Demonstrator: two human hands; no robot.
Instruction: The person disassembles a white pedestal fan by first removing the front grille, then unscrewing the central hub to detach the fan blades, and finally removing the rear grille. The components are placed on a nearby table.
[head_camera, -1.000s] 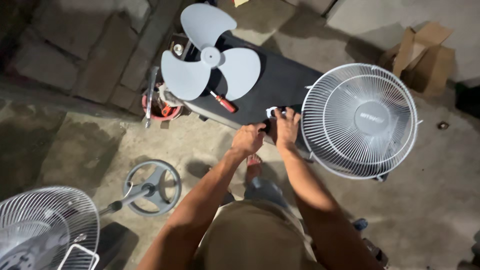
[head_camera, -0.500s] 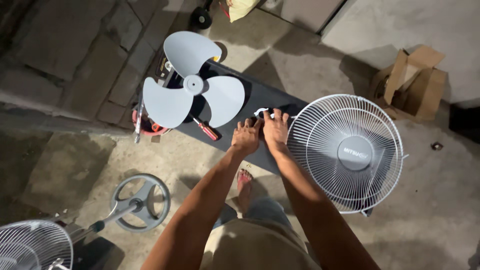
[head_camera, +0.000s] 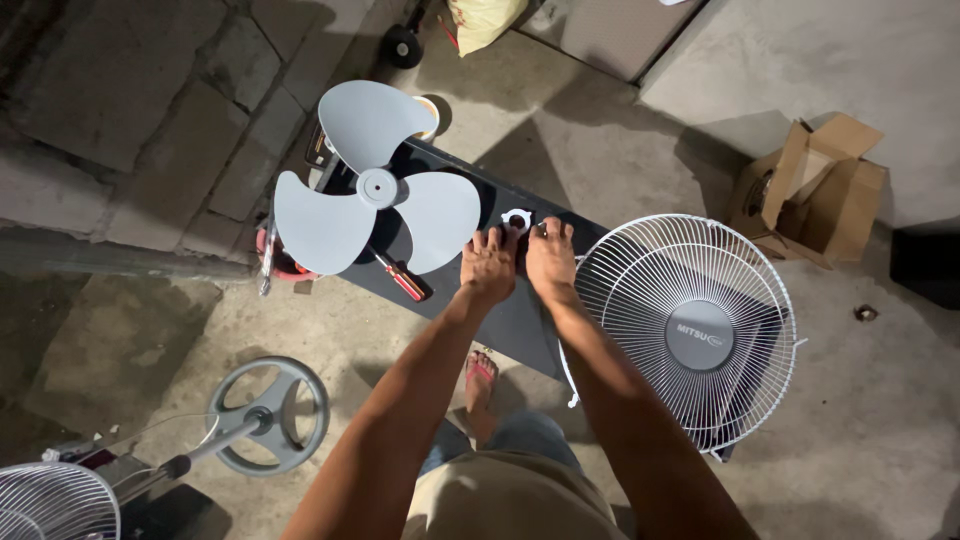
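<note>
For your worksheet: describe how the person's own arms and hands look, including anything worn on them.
Both arms are bare along all of their visible length, with no sleeves showing. The left hand and right hand are bare too, without gloves. No watch, bracelet or ring can be made out. Each hand shows short, uncovered fingers.

Harsh light is falling across the rough grey concrete floor (head_camera: 600, 130), while mossy stone paving slabs (head_camera: 130, 110) and an open brown cardboard box (head_camera: 815, 190) are sitting in shadow.
</note>
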